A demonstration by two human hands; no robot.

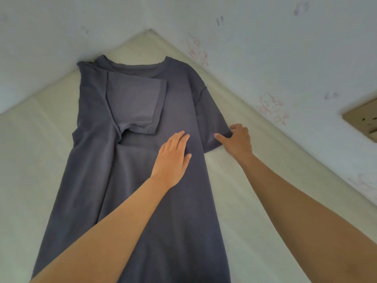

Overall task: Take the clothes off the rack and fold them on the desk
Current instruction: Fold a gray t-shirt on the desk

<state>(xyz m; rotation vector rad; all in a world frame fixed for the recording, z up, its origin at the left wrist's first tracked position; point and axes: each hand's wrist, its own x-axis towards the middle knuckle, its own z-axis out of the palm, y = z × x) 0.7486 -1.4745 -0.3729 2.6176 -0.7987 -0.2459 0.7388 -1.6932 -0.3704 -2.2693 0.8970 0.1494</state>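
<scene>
Where the cream desk point(36, 150) runs into the corner of two white walls, a slate-blue T-shirt point(91, 160) lies flat on it, with the collar point(157, 68) toward the corner and the body stretching back to the lower edge of the view. The side on the person's left is doubled inward, and its folded sleeve point(134, 99) rests on the chest as a neat rectangle. The other side is not folded: the spread sleeve point(214, 119) sticks out over bare desk toward the right wall point(265, 48).

The left hand point(172, 158) lies palm down on the middle of the shirt, fingers straight and close together, pressing the cloth and gripping nothing. The right hand point(237, 139) grips the T-shirt by the spread sleeve — fingers curled at its outer corner, thumb stretched along the hem. How much cloth sits inside that grip cannot be seen.

The left forearm crosses the lower part of the shirt and hides a strip of it, while the right forearm passes over bare desk beside the shirt's edge.

Faint pink cartoon drawings point(271, 107) and a few greyish smudges mark the right wall, and a tan wall plate point(363, 117) sits on it at the frame's edge — well apart from the shirt. The shirt's far shoulder lies near the left wall point(51, 27).
</scene>
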